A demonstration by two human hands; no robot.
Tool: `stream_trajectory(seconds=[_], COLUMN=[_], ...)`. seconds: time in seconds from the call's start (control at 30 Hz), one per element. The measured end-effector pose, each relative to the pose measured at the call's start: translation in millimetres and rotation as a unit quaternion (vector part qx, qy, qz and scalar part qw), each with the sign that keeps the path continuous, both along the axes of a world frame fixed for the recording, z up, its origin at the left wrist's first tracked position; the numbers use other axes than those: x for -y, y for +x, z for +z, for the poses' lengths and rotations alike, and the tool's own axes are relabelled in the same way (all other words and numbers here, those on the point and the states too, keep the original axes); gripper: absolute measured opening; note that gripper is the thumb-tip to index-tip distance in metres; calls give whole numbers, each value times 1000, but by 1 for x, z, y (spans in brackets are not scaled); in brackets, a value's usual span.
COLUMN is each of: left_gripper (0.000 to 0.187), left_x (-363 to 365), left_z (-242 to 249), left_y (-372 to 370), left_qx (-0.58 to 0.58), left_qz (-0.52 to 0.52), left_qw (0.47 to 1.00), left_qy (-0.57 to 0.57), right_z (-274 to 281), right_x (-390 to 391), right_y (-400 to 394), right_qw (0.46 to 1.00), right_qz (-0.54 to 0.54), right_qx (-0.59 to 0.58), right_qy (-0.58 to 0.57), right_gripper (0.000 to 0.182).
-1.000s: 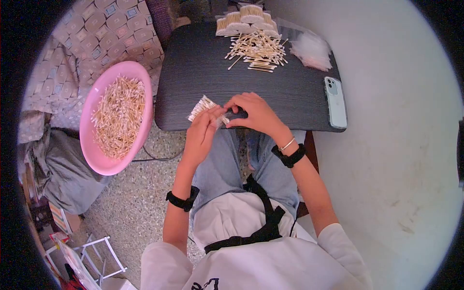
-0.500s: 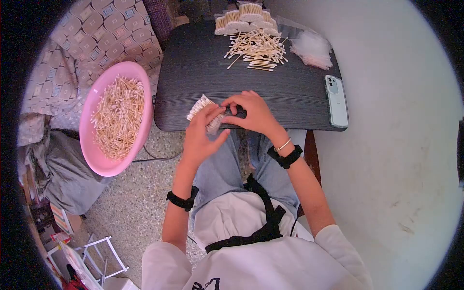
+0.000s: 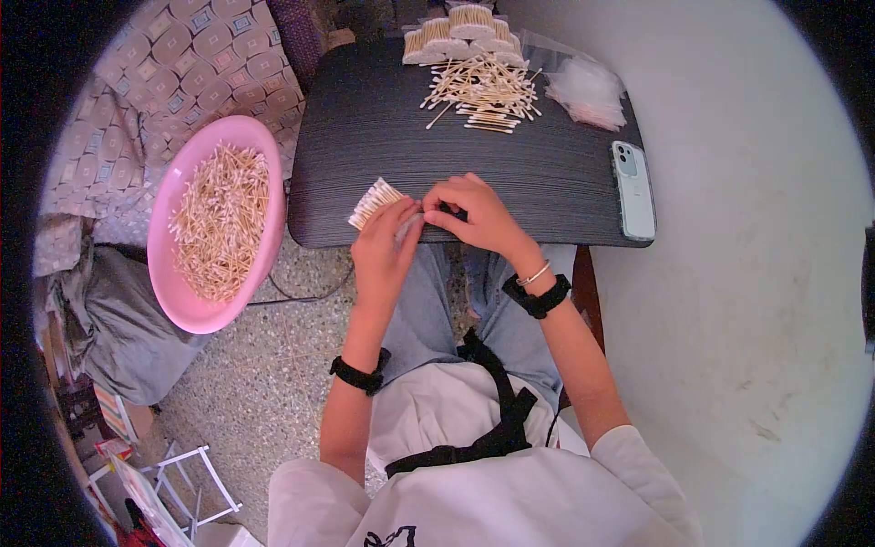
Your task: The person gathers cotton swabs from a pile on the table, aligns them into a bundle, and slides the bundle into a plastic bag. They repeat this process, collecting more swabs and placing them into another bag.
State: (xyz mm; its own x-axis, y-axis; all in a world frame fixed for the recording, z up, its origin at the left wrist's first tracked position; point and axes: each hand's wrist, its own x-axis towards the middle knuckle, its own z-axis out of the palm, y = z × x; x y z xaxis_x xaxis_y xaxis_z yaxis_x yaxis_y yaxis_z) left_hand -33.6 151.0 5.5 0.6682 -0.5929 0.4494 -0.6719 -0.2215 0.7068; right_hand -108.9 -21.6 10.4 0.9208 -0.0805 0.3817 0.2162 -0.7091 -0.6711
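Note:
A bundle of cotton swabs [image 3: 372, 202] lies slanted at the front edge of the dark table [image 3: 346, 128], partly inside what looks like a clear bag. My left hand [image 3: 386, 239] is closed round the lower end of this bundle, thumb on one side and fingers on the other. Close to its right, my right hand [image 3: 469, 215] has its fingers bent and pinched near the end of the bundle. Whatever lies between those fingertips is too small to make out.
A pink basin [image 3: 162, 246] full of loose swabs stands at the left. Loose swabs [image 3: 488, 87], packed swab bundles [image 3: 471, 22] and clear bags [image 3: 588, 93] are at the table's back. A phone [image 3: 635, 196] lies at the right edge, near the wall.
My left thumb has closed in against the bundle, and the left wrist has shifted right. The right fingers have drawn closer together. More of the bundle's sticks show.

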Motion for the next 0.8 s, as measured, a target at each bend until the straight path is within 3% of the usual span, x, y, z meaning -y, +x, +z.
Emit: stream_trajectory(seconds=[0.27, 0.37, 0.47, 0.53, 0.63, 0.7, 0.73, 0.8], left_gripper=[29, 31, 36, 35, 31, 22, 17, 15], left_x=[10, 8, 2, -1, -33, -71, -78, -88], left_z=[-3, -9, 1, 27, 24, -9, -18, -39], left_y=[5, 6, 9, 1, -17, -25, -27, -28], left_qx=[-5, 48, 59, 149, 176, 121, -26, -316], left_qz=[43, 43, -3, -11, -70, -38, 13, 113], left_qw=[999, 998, 997, 989, 980, 992, 999, 940], left_qy=[7, 25, 40, 10, -57, 16, 35, 66], right_z=[1, -1, -1, -1, 0, -1, 0, 2], right_x=[3, 2, 3, 4, 1, 2, 2, 2], right_y=[-4, -2, -2, -2, 0, 0, 1, 0], right_qw=[999, 999, 999, 999, 999, 998, 998, 997], right_qz=[23, 21, 12, 4, -3, 1, 2, 4], right_qx=[-18, -11, -22, -29, -26, -17, -20, -27], right_qy=[14, 23, 38, 43, 47, 55, 60, 70], right_gripper=[15, 15, 16, 16, 16, 17, 16, 15])
